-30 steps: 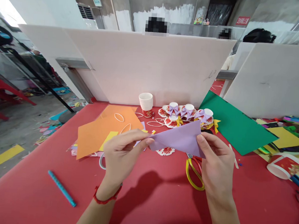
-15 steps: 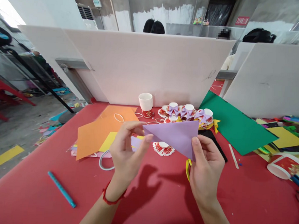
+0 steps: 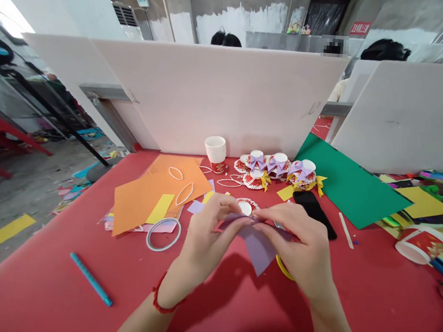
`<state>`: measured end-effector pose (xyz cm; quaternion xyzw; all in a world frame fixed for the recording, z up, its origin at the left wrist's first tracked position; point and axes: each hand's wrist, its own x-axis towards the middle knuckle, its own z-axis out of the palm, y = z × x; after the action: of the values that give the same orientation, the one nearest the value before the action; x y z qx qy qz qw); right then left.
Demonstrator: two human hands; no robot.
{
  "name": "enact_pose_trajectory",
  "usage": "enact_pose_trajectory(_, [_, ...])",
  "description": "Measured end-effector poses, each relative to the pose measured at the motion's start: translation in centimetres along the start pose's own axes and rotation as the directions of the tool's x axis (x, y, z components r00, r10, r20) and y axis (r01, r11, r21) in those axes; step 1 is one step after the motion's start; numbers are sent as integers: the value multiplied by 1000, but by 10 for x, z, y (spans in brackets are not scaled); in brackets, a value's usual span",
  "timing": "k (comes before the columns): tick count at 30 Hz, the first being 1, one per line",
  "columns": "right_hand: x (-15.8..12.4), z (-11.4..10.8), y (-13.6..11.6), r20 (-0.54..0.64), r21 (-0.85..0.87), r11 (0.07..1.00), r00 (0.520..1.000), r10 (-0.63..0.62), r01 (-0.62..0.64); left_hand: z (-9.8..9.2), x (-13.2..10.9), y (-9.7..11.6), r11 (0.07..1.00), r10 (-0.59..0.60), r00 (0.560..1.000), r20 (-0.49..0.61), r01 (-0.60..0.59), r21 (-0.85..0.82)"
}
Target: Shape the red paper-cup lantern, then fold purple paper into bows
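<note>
A piece of purple paper [image 3: 260, 249] is pinched between the fingertips of both hands, above the red table. My left hand [image 3: 211, 236] grips its upper edge from the left, thumb and fingers pressed together. From the right, my right hand [image 3: 299, 242] pinches the same edge close to the left fingertips. One pointed part of the paper hangs down below the fingers; the rest is partly covered by them. Just behind the hands sits a red-and-white pleated paper piece with a white centre [image 3: 245, 208]. A yellow ring [image 3: 284, 268] lies partly hidden under my right hand.
Stacked paper cups [image 3: 215, 153] and several cup crafts with purple bows [image 3: 278, 165] stand near the white partition [image 3: 211, 99]. Orange sheets [image 3: 139, 195], a grey ring [image 3: 163, 234] and a blue pen [image 3: 91, 279] lie left. A black phone [image 3: 316, 213], green sheet [image 3: 351, 187] and red cup [image 3: 423, 244] lie right.
My hands have come together and the purple paper is turned, a pointed part now hanging down. My left fingers, apart before, now pinch the paper's edge.
</note>
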<state>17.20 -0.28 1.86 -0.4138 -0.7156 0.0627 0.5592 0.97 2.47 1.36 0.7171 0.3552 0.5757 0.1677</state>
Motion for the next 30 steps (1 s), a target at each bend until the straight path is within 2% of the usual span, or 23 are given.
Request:
enact_pose_trajectory(2, [-2,3,-2,-45,67,994,995,94,-91,3,-2,0,1000,29,994,-105,-28,5])
enact_pose_trajectory(4, [-3,5,-3,-138,113,979,973,183,-168,5,-3,0,993,111,957,-268,-97,62])
enact_pose_trajectory(5, [-4,6,-4,-192,129,973,958,214,-192,5,-4,1,986,157,935,-316,-134,96])
enact_pose_trajectory(7, [-5,8,-7,-270,158,965,931,247,-210,5,-5,3,977,203,939,-277,-174,127])
enact_pose_trajectory(9, [-5,11,-9,-295,181,960,920,259,-213,6,-7,5,990,133,983,-129,-125,70])
enact_pose_trajectory(11, [-6,13,-12,-284,201,956,921,266,-214,9,-8,7,999,8,997,-73,-11,-46])
enact_pose_trajectory(13, [-6,15,-14,-263,220,949,924,279,-224,11,-8,7,982,-110,989,-100,93,-162])
enact_pose_trajectory(16, [-6,17,-15,-235,231,943,926,295,-242,9,-5,7,951,-223,966,-132,186,-248])
enact_pose_trajectory(20, [-5,20,-15,-185,189,956,948,259,-225,1,-2,7,904,-331,939,-91,288,-317])
enact_pose_trajectory(22, [-3,22,-16,-169,141,969,959,226,-204,-2,-2,8,902,-337,936,-103,289,-322])
enact_pose_trajectory(28, [8,29,-23,-214,33,999,977,-21,29,-3,-2,13,981,-96,972,-212,57,-183])
enact_pose_trajectory(30, [9,29,-23,-216,22,997,974,-66,72,-1,-2,13,988,-61,974,-219,28,-152])
